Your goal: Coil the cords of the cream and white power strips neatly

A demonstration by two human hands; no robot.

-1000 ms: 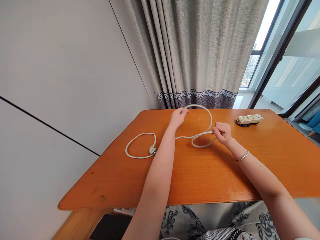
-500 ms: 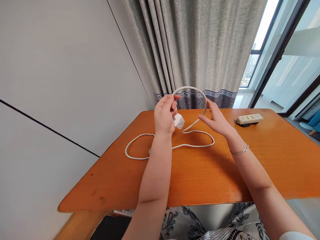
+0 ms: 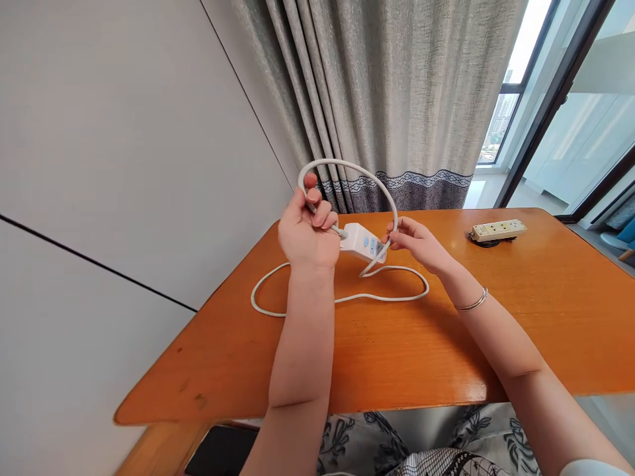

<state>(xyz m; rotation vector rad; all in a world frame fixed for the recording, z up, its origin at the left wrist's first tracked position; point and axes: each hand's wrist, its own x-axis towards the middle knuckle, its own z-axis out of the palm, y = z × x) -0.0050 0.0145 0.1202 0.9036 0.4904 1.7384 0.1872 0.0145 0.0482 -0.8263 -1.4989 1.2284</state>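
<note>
My left hand (image 3: 310, 225) is curled palm-up around a white power cord (image 3: 347, 164), close to where the cord enters a white power strip (image 3: 362, 242). The strip is tilted, with blue-marked sockets showing on its face. From my left hand the cord arches up and over to my right hand (image 3: 414, 243), whose thumb and fingers pinch it beside the strip's far end. Below, the rest of the cord lies in loose curves on the table, partly hidden behind my left forearm.
The orange-brown wooden table (image 3: 397, 357) carries a second, cream power strip (image 3: 499, 230) with its black cord at the far right. A grey curtain (image 3: 397, 86) hangs behind, and a pale wall panel (image 3: 124, 165) borders the left. A dark phone-like slab (image 3: 223, 449) lies below the table edge.
My left hand has moved left and turned palm-up, bringing the power strip more into sight. My right hand has closed on the cord, and the cord's arch has widened.
</note>
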